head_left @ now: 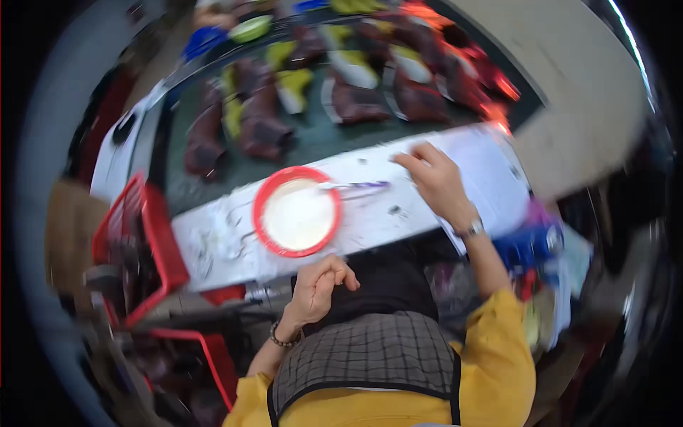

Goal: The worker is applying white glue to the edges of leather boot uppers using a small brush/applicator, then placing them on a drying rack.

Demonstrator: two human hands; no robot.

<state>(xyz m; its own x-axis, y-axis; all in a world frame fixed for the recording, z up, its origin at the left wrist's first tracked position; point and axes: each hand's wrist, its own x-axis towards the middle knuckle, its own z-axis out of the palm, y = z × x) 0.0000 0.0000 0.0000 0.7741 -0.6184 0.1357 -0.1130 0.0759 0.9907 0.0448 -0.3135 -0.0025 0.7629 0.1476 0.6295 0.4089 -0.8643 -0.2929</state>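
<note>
Two counters take up most of my remote view. The dark green counter [242, 172] sprawls around 12 o'clock, carrying rows of brown-and-yellow pieces [359, 104]; the smooth beige counter [590, 85] curves away at 2 o'clock. Along the green one's near edge I see a white strip [373, 226], slanting from 8 up toward 2 o'clock and marked with dark specks. The room's outer edges smear into blur and shadow. One red crate [168, 249] stands at 9 o'clock, another [214, 352] lower at 8. A white sheet [491, 178] lies at 3 o'clock; the red-rimmed bowl [259, 213], with creamy white contents, sits on the strip just to the 9 o'clock side of centre.

Of my wearer's hands, the right hand [437, 183], toward 2 o'clock, is half-open, apparently empty. The left hand [321, 288], near 6, curls inward; I can't tell whether it holds anything. Smallest, a purple-handled tool [367, 186] reaches across the bowl's 2 o'clock rim.
</note>
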